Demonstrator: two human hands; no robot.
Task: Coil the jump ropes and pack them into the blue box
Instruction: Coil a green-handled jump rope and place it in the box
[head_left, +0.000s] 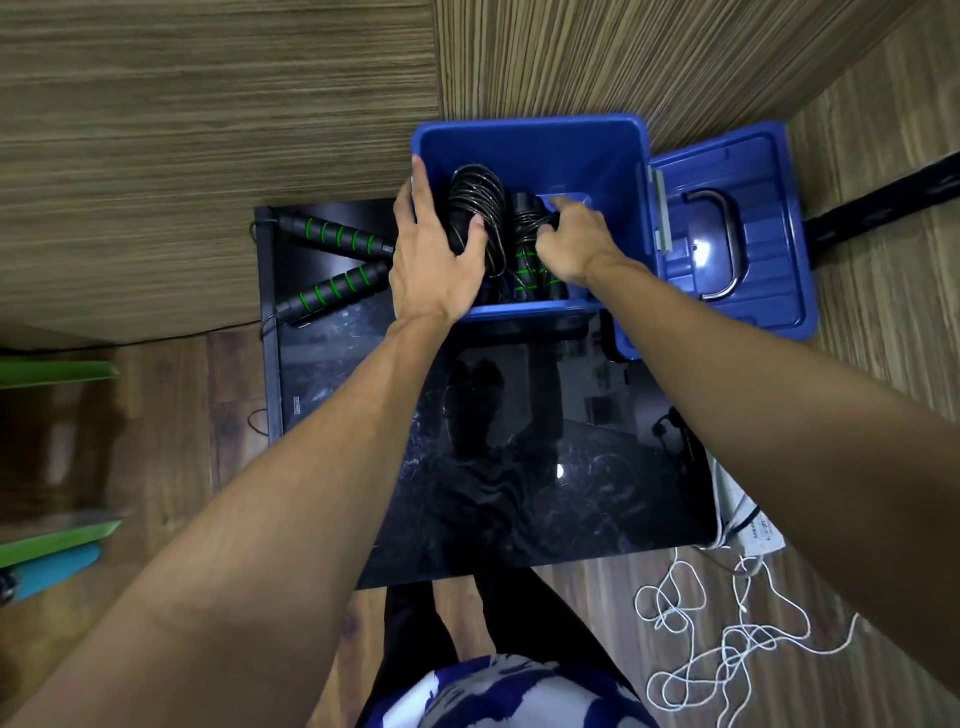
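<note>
The open blue box (587, 140) stands at the far end of a glossy black table (519, 467). Inside it lie two coiled jump ropes: a black coil (478, 197) on the left and a second coiled rope with green-ringed black handles (524, 249) on the right. My left hand (436, 249) reaches over the box's left rim, its thumb pressing on the left coil. My right hand (571, 234) is inside the box, fingers curled round the top of the right rope. A third jump rope's two green-ringed handles (337, 260) lie on the table left of the box.
The box's blue lid (737, 234) with its metal handle hangs open on the right. Wood-panelled walls close in behind the box. A loose white cord (727, 639) is tangled on the wooden floor at lower right. Green and blue items (52, 551) sit at the left edge.
</note>
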